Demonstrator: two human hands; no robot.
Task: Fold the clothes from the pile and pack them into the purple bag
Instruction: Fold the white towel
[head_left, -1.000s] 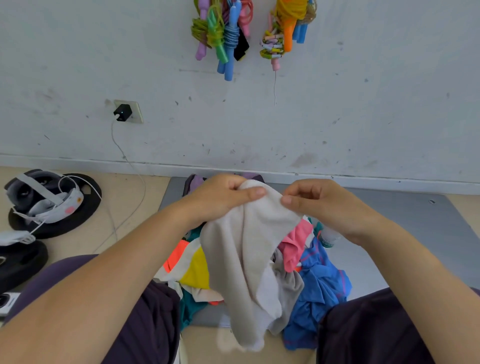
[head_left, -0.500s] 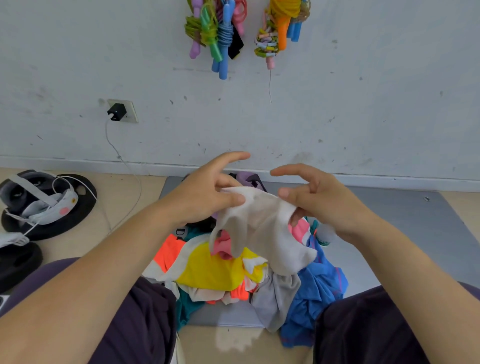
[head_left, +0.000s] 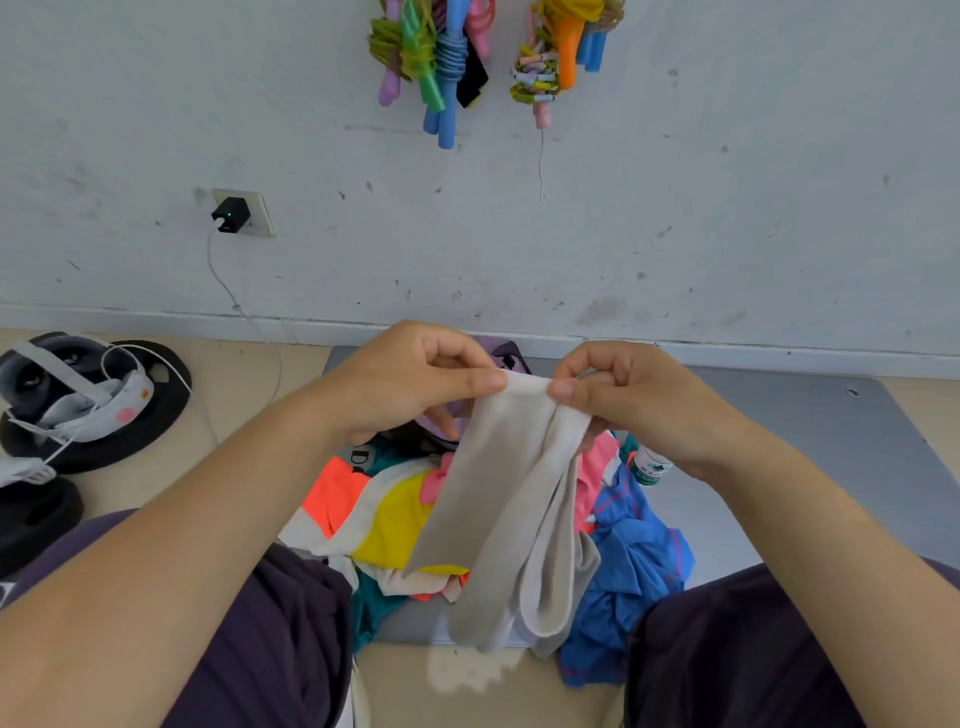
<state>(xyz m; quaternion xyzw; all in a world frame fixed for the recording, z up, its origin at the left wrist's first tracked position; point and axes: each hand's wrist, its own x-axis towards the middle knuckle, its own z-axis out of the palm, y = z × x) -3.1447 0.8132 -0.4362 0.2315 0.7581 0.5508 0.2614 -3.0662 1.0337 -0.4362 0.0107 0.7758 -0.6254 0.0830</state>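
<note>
a beige garment (head_left: 498, 499) is being pinched at its top edge by the left hand (head_left: 410, 379) and right hand (head_left: 623, 395); the pile (head_left: 395, 525) is still waiting unfolded, so little is judged done.

Two hands (head_left: 415, 379) (head_left: 639, 395), one beige garment (head_left: 498, 514), one clothes pile (head_left: 395, 519), two weight plates (head_left: 104, 447) (head_left: 31, 519).

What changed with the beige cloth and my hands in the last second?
Both hands, left and right, re-gripped the beige garment after fumbling it half a second ago; it now hangs longer, pinched at its top edge. The clothes pile stayed put.
</note>
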